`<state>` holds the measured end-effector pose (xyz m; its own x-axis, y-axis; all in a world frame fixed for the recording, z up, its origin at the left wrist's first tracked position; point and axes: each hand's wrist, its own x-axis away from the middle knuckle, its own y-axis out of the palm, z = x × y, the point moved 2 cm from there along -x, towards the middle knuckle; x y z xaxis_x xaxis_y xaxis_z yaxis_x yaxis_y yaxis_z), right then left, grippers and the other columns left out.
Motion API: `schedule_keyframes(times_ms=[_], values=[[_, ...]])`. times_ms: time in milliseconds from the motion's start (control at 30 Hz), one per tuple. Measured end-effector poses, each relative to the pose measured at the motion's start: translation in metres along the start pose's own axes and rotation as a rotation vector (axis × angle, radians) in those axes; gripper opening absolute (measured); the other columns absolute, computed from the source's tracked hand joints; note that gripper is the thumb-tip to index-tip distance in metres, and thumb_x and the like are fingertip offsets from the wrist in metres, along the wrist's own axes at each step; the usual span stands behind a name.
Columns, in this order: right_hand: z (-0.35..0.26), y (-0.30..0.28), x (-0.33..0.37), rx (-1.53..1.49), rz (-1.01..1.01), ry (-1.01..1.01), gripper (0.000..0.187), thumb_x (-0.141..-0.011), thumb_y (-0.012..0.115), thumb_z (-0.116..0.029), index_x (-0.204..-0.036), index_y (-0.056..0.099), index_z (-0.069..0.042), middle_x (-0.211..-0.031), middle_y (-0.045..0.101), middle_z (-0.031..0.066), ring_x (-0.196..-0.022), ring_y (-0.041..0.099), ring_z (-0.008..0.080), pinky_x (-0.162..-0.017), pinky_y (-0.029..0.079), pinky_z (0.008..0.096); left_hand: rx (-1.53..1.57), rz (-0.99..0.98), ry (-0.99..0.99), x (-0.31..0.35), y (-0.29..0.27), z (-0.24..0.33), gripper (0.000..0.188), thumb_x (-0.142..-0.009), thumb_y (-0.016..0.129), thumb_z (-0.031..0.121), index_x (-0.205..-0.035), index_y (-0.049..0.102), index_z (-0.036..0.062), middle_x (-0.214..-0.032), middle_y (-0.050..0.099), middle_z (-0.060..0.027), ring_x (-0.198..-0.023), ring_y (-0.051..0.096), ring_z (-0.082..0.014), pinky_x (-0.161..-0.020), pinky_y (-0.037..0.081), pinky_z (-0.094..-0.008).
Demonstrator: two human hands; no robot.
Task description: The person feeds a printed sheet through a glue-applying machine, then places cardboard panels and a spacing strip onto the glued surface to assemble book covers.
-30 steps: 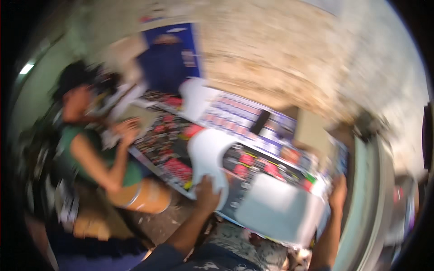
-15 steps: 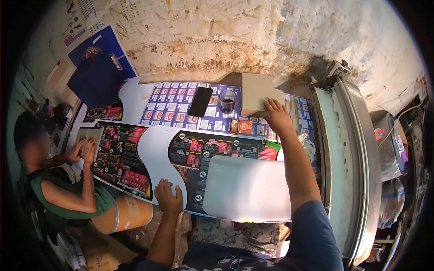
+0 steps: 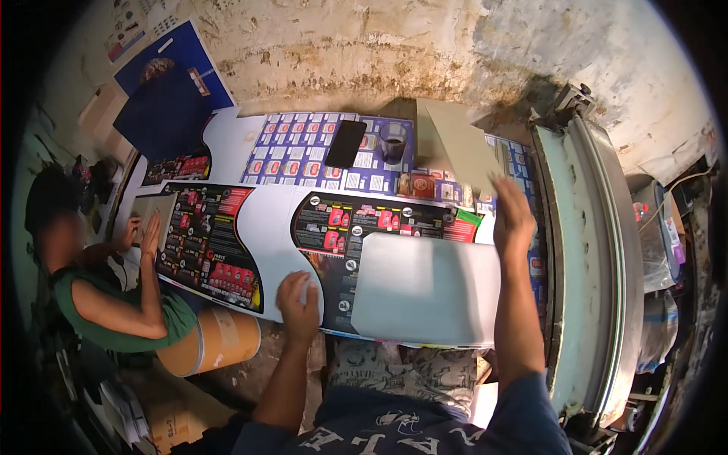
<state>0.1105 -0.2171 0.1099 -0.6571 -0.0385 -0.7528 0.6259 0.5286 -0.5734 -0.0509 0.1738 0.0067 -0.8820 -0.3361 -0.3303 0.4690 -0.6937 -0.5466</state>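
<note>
A thin beige cardboard sheet [image 3: 464,144] slants up off a stack of the same board [image 3: 432,140] by the wall. Its near right corner is in my right hand [image 3: 516,216], the fingers closed on it; the thumb side is partly hidden. Below lies a blank white sheet [image 3: 425,288] with rounded corners, flat over dark printed posters [image 3: 334,258]. My left hand [image 3: 297,299] hovers at the table's front edge, fingers loosely bent and apart, with nothing in it.
A black phone [image 3: 346,144] and a glass of dark drink [image 3: 392,144] stand near the stack. At left a co-worker's hands [image 3: 148,231] press on a board. A long metal-edged machine [image 3: 599,280] bounds the right. A brown drum [image 3: 216,341] stands below the table.
My right hand has drawn one cardboard sheet up and rightward off the stack. My left hand has risen slightly, and the view has shifted a little.
</note>
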Motion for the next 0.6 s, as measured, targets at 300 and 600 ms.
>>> schedule_keyframes(times_ms=[300, 600], values=[[-0.11, -0.054, 0.165, -0.23, -0.424, -0.229, 0.047, -0.078, 0.078, -0.007, -0.123, 0.07, -0.003, -0.128, 0.068, 0.0144, -0.126, 0.06, 0.0381, -0.105, 0.052, 0.0446, 0.94, -0.657, -0.603, 0.011, 0.037, 0.085, 0.031, -0.104, 0.06, 0.018, -0.119, 0.068, -0.0078, -0.108, 0.072, -0.0062, -0.098, 0.062, -0.0084, -0.09, 0.049, -0.0267], [-0.087, -0.05, 0.164, -0.768, -0.464, 1.033, 0.041, -0.098, 0.066, -0.007, -0.135, 0.059, 0.008, -0.108, 0.074, 0.0118, -0.091, 0.068, 0.0135, -0.082, 0.057, 0.0282, 0.692, -0.832, -0.515, 0.012, 0.041, 0.062, 0.029, -0.1, 0.067, 0.021, -0.107, 0.073, -0.0069, -0.09, 0.074, -0.0044, -0.081, 0.064, -0.0065, -0.075, 0.052, -0.0242]])
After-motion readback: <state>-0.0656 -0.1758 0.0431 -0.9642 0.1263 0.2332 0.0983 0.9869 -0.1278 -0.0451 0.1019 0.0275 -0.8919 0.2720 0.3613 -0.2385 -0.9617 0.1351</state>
